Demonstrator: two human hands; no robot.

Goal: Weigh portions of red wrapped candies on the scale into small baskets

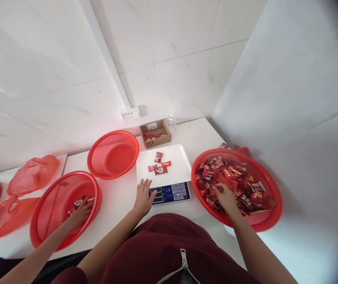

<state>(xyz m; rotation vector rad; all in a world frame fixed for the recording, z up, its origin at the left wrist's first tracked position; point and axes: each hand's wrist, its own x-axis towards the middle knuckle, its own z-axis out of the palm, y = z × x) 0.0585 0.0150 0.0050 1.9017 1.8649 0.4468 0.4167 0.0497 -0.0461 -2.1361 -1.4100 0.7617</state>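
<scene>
My left hand (144, 198) rests with its fingers apart at the front left edge of a white scale tray (175, 157), holding nothing. Several small red packets (160, 170) lie on that tray, and the blue keypad (178, 192) of the scale shows below it. On the right, my right hand (226, 198) reaches into a red basket (278, 201) full of red-wrapped packets (230, 172). Its fingers are curled together among the packets; what they hold, if anything, is too small to make out.
Another person's hand (81, 213) is in a red basket (37, 213) with a few packets at the left. Behind stand an empty red basket (93, 154) and a cardboard box (164, 139). Red plastic bags (32, 175) lie far left. A wall borders the right side.
</scene>
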